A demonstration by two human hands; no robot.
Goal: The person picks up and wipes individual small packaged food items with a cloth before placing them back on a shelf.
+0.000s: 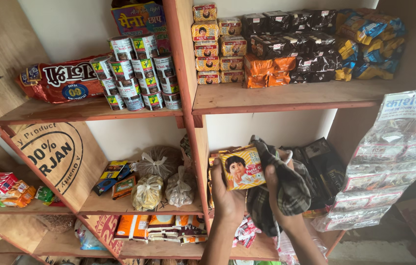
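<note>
Biscuit packet (pixel 242 168) gripped in left hand (pixel 227 196) fingers; right hand (pixel 279 196) clutches checked cloth (pixel 286 189) by shelf (pixel 247 250).

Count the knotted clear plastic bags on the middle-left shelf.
3: one at the back, one front left, one front right. Others may be hidden behind.

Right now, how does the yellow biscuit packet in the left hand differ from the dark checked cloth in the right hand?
The yellow biscuit packet is flat, glossy and printed; the dark checked cloth is soft, crumpled and drooping. Left hand grips the packet from below; right hand bunches the cloth. Both are held before the same shelf.
</note>
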